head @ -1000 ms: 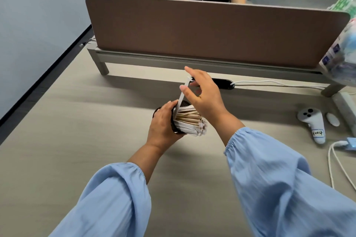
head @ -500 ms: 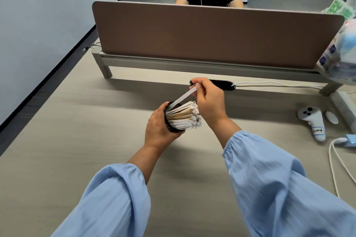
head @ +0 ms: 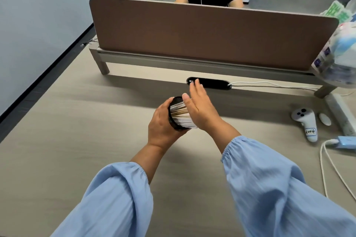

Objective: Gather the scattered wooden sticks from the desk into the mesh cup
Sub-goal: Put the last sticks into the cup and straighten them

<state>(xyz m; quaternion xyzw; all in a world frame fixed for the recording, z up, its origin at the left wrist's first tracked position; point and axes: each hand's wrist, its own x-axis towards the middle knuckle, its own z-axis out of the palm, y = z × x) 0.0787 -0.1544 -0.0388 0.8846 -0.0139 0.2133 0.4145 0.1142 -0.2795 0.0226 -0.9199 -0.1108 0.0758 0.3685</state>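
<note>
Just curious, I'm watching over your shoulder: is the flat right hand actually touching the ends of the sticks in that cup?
Touching. In the head view the open right hand lies against the ends of the sticks jutting from the mesh cup; no gap shows.

left hand point(head: 163, 127): fingers curled in a grip, raised | right hand point(head: 202, 110): flat, fingers extended, palm facing left

Single head-worn view, forward and down over the desk point(head: 57, 140).

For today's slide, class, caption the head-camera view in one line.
Left hand grips the tilted mesh cup of sticks while the flat right hand presses their ends.
</note>
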